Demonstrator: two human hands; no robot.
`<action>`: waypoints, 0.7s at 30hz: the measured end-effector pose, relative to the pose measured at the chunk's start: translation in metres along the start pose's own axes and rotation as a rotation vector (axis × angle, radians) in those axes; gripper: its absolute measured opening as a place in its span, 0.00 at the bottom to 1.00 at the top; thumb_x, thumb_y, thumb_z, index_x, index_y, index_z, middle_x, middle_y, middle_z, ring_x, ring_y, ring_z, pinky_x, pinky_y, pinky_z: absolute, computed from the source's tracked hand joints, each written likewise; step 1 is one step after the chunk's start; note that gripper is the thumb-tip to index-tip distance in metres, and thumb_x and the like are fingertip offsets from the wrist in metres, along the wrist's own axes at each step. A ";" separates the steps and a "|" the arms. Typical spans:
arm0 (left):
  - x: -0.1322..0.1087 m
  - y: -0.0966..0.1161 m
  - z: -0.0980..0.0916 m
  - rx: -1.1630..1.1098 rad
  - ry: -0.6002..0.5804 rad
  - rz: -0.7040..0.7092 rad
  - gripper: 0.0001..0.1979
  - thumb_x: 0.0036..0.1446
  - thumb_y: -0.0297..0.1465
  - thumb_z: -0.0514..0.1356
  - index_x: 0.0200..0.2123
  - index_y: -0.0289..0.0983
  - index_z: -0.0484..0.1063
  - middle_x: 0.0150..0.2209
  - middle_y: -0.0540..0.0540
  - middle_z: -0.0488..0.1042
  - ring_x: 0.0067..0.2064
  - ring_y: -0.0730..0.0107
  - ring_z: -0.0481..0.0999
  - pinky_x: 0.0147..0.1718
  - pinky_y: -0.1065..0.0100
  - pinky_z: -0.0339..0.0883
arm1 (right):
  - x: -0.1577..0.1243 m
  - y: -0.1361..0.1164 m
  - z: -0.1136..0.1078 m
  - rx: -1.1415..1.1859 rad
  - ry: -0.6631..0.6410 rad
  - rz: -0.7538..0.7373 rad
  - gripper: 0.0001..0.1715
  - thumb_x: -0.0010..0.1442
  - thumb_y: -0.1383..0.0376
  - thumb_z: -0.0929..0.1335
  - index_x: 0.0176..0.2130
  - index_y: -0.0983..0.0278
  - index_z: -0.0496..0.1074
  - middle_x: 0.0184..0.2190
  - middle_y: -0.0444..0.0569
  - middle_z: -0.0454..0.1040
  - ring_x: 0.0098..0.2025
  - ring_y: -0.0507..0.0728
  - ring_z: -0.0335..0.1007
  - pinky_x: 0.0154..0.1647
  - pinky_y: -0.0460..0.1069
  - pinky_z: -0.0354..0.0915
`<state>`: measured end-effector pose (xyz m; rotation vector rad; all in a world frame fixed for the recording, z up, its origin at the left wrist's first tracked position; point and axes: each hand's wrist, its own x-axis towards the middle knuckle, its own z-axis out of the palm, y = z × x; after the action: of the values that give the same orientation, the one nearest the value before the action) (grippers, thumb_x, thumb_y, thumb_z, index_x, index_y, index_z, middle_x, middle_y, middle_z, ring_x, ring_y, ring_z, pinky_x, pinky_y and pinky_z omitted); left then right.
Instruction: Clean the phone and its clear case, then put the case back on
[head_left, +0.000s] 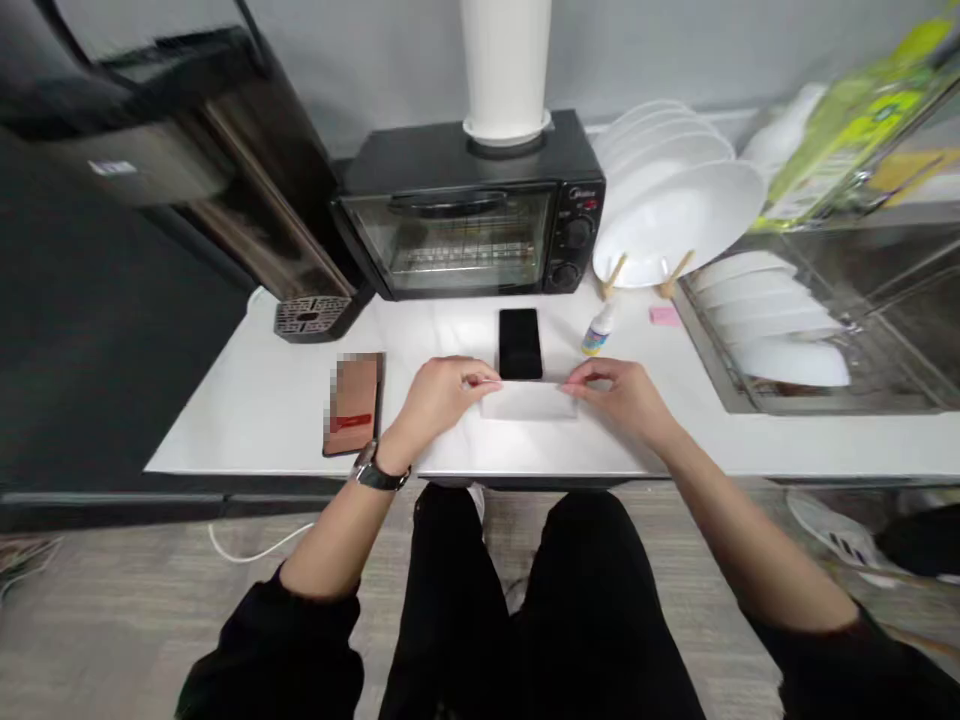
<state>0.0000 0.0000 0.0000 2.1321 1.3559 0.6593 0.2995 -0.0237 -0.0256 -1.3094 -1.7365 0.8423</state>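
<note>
Near the tabletop's [240, 430] front-left corner, a flat brown item [356, 385] w/ a red strip [352, 421] across it, partly blurred. Next along, L hand [450, 388]: fingers pinching the far-L corner of a white paper [529, 403], which sits approx. midway along the front edge. Just behind it, black phone [520, 345] lying flat. Beyond, small white bottle [598, 330] w/ yellow base, behind R hand [619, 392], whose fingers pinch the paper's far-R corner. Farther R, pink block [664, 316], toward the back edge.
</note>
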 end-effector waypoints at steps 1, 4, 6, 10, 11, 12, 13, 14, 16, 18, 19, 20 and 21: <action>-0.002 -0.002 0.002 0.021 0.006 0.036 0.04 0.66 0.36 0.72 0.41 0.45 0.88 0.42 0.51 0.89 0.43 0.62 0.86 0.46 0.61 0.73 | 0.000 0.001 0.001 0.000 0.006 -0.003 0.32 0.60 0.35 0.76 0.31 0.60 0.82 0.31 0.51 0.85 0.34 0.61 0.81 0.39 0.55 0.73; -0.004 -0.005 0.008 0.073 0.067 0.146 0.05 0.67 0.36 0.70 0.42 0.45 0.88 0.43 0.50 0.88 0.45 0.61 0.84 0.48 0.60 0.73 | 0.000 0.003 0.004 -0.012 0.050 -0.032 0.29 0.62 0.38 0.75 0.32 0.60 0.81 0.31 0.50 0.85 0.34 0.61 0.80 0.40 0.55 0.74; 0.000 -0.006 0.009 0.101 0.148 0.231 0.06 0.68 0.36 0.69 0.43 0.45 0.88 0.42 0.49 0.87 0.45 0.62 0.82 0.47 0.60 0.73 | 0.004 0.002 0.004 -0.031 0.102 -0.066 0.26 0.64 0.41 0.75 0.33 0.60 0.81 0.32 0.50 0.85 0.36 0.61 0.80 0.42 0.56 0.74; 0.014 0.003 -0.002 0.095 0.290 0.351 0.07 0.68 0.34 0.69 0.47 0.44 0.88 0.42 0.47 0.83 0.44 0.66 0.81 0.43 0.64 0.72 | 0.019 -0.007 -0.004 -0.076 0.220 -0.170 0.19 0.66 0.47 0.76 0.35 0.59 0.81 0.35 0.49 0.85 0.38 0.61 0.80 0.45 0.57 0.74; 0.017 0.008 -0.007 0.098 0.309 0.380 0.07 0.69 0.34 0.69 0.47 0.44 0.87 0.42 0.48 0.83 0.44 0.67 0.81 0.43 0.65 0.72 | 0.023 -0.012 -0.007 -0.082 0.243 -0.196 0.17 0.66 0.48 0.76 0.36 0.58 0.82 0.35 0.49 0.85 0.38 0.61 0.80 0.45 0.57 0.74; 0.019 0.013 -0.013 0.106 0.330 0.410 0.07 0.69 0.34 0.69 0.47 0.44 0.87 0.41 0.48 0.82 0.44 0.68 0.80 0.42 0.65 0.72 | 0.025 -0.017 -0.011 -0.092 0.264 -0.230 0.15 0.66 0.50 0.77 0.36 0.58 0.81 0.35 0.48 0.85 0.38 0.61 0.80 0.45 0.57 0.73; 0.020 0.017 -0.019 0.119 0.352 0.441 0.07 0.69 0.34 0.68 0.47 0.44 0.87 0.41 0.48 0.82 0.43 0.68 0.80 0.42 0.65 0.72 | 0.027 -0.023 -0.015 -0.112 0.282 -0.277 0.14 0.66 0.52 0.77 0.36 0.58 0.81 0.35 0.48 0.85 0.38 0.60 0.80 0.45 0.56 0.73; 0.019 0.022 -0.024 0.135 0.372 0.469 0.07 0.69 0.33 0.68 0.47 0.43 0.87 0.41 0.48 0.82 0.43 0.68 0.80 0.42 0.65 0.72 | 0.027 -0.028 -0.018 -0.143 0.297 -0.341 0.12 0.67 0.53 0.77 0.36 0.58 0.81 0.35 0.47 0.85 0.38 0.60 0.80 0.45 0.56 0.73; 0.009 0.028 -0.029 0.174 0.390 0.517 0.07 0.70 0.34 0.67 0.47 0.43 0.86 0.42 0.47 0.82 0.43 0.68 0.79 0.42 0.64 0.72 | 0.020 -0.036 -0.023 -0.234 0.310 -0.498 0.08 0.68 0.58 0.77 0.38 0.58 0.81 0.34 0.47 0.85 0.37 0.59 0.80 0.43 0.55 0.73; -0.010 0.029 -0.027 0.222 0.364 0.544 0.08 0.71 0.34 0.67 0.49 0.43 0.86 0.43 0.47 0.82 0.42 0.68 0.78 0.41 0.64 0.71 | 0.004 -0.038 -0.025 -0.320 0.272 -0.637 0.04 0.69 0.62 0.76 0.40 0.58 0.80 0.35 0.47 0.85 0.38 0.59 0.80 0.42 0.55 0.73; -0.022 0.029 -0.022 0.244 0.334 0.552 0.08 0.71 0.35 0.66 0.49 0.43 0.85 0.42 0.47 0.81 0.41 0.69 0.77 0.40 0.65 0.72 | -0.006 -0.036 -0.024 -0.339 0.230 -0.669 0.02 0.70 0.64 0.76 0.42 0.58 0.80 0.36 0.48 0.85 0.38 0.59 0.81 0.43 0.55 0.74; -0.035 0.027 -0.016 0.262 0.300 0.553 0.08 0.72 0.34 0.66 0.50 0.44 0.85 0.43 0.47 0.82 0.41 0.69 0.76 0.40 0.65 0.72 | -0.018 -0.032 -0.022 -0.349 0.163 -0.691 0.03 0.69 0.65 0.76 0.44 0.59 0.79 0.37 0.48 0.86 0.38 0.58 0.81 0.43 0.54 0.75; -0.048 0.024 -0.008 0.292 0.246 0.552 0.08 0.72 0.34 0.65 0.51 0.44 0.84 0.43 0.47 0.82 0.40 0.70 0.76 0.39 0.66 0.72 | -0.030 -0.028 -0.020 -0.355 0.086 -0.691 0.05 0.69 0.67 0.76 0.45 0.59 0.79 0.37 0.47 0.86 0.39 0.58 0.81 0.44 0.54 0.76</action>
<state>-0.0076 -0.0516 0.0163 2.7746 1.0199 1.0142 0.3093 -0.0590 0.0014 -0.8257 -2.1288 0.0861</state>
